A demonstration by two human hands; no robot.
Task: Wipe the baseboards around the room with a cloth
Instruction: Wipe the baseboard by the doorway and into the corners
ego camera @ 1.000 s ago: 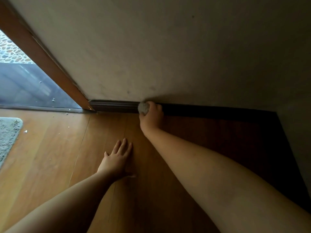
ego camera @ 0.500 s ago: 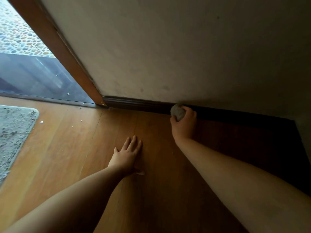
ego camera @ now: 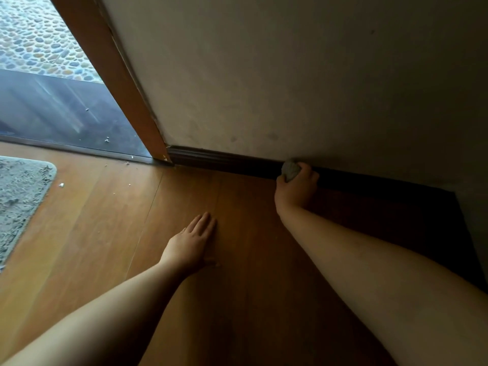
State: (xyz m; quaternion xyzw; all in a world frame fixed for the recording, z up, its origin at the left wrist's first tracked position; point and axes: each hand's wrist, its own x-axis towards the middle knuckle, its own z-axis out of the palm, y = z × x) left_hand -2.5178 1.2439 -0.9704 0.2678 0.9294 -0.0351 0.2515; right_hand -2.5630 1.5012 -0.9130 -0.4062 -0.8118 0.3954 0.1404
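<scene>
— Pressing that balled-up cloth (ego camera: 290, 170) against the dark baseboard (ego camera: 224, 161), your right hand (ego camera: 297, 190) has its grip clamped round it, near the shadowed corner.

— And the left hand (ego camera: 188, 245)?

— Fingers flat and apart on the wooden floor (ego camera: 105, 220), bracing you. The cloth looks soft and light; you'd best keep it bunched in the palm, since a loose wad would likely skip over the moulding's grooves.
</scene>
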